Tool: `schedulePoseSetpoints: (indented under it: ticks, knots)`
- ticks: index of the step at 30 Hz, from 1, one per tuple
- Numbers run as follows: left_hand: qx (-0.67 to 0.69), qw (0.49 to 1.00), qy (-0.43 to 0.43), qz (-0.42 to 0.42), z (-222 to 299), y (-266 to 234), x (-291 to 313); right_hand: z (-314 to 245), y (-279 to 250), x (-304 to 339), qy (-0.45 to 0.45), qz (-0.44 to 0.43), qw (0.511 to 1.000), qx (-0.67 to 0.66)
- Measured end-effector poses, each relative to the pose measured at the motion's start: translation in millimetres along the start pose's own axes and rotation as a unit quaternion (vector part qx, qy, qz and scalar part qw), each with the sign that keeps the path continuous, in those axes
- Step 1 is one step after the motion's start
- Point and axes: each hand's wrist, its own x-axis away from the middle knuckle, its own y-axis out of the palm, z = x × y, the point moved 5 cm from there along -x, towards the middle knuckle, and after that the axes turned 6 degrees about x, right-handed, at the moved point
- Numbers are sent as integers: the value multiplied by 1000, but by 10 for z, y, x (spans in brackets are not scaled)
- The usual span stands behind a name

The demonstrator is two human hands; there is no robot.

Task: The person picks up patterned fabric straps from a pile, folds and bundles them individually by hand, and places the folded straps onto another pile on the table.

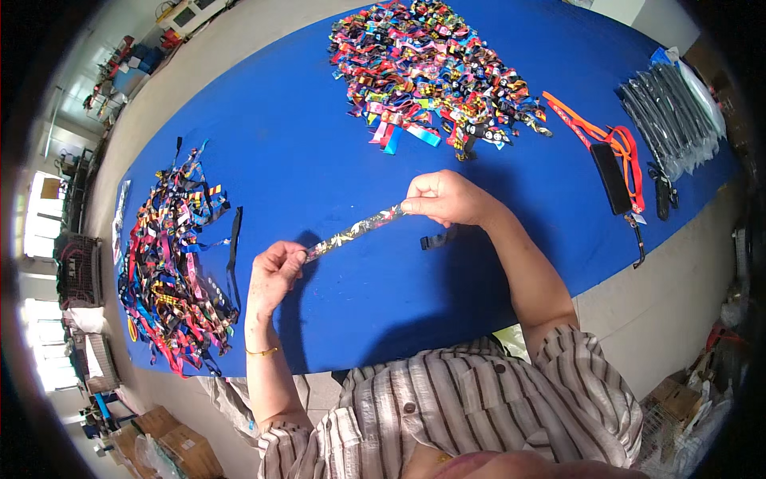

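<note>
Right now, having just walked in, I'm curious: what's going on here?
A person is holding a patterned strap above a blue table, one end in the left-hand grip, the other side in the right-hand grip. The strap runs nearly straight between them. A loose heap of colourful straps lies to the left, and a bigger, denser pile sits across the table.

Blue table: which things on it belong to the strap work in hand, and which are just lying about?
Likely part of the job:
patterned strap, held between left hand and right hand
strap pile at left
strap heap farther off

Probably just lying about:
orange lanyard
dark flat object
stack of plastic-wrapped packs
</note>
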Motion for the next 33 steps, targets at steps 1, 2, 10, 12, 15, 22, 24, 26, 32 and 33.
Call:
schedulePoseSetpoints:
  ticks: [1, 2, 10, 12, 15, 22, 24, 26, 32, 33]
  knots:
    - [11, 1000, 2, 15, -129, -86, -4, 0, -1, -14, 2, -3, 1000, -1]
    - [11, 1000, -1, 14, -208, -123, -27, -1, -17, 0, 16, 1, 999, 29]
    - [-1, 995, -14, 94, -446, -325, -91, 32, -271, 131, 107, 15, 984, 138]
    - [-22, 995, -19, 101, -507, -369, -87, 177, -315, 98, 102, 11, 981, 162]
    - [-49, 989, -3, 139, -653, -461, -136, 262, -319, 39, 72, 11, 977, 200]
    - [-72, 979, 27, 188, -550, -431, -133, 169, -453, 212, 151, 36, 967, 202]
    - [-96, 975, 17, 201, -599, -504, -113, 103, -445, 240, 183, 35, 961, 204]
    - [-103, 972, 19, 209, -649, -559, -123, 110, -482, 265, 213, 50, 950, 223]
    - [-116, 969, -13, 219, -684, -586, -140, 102, -567, 338, 241, 77, 932, 261]
    - [-115, 969, -12, 220, -714, -597, -142, 82, -587, 354, 246, 87, 925, 275]
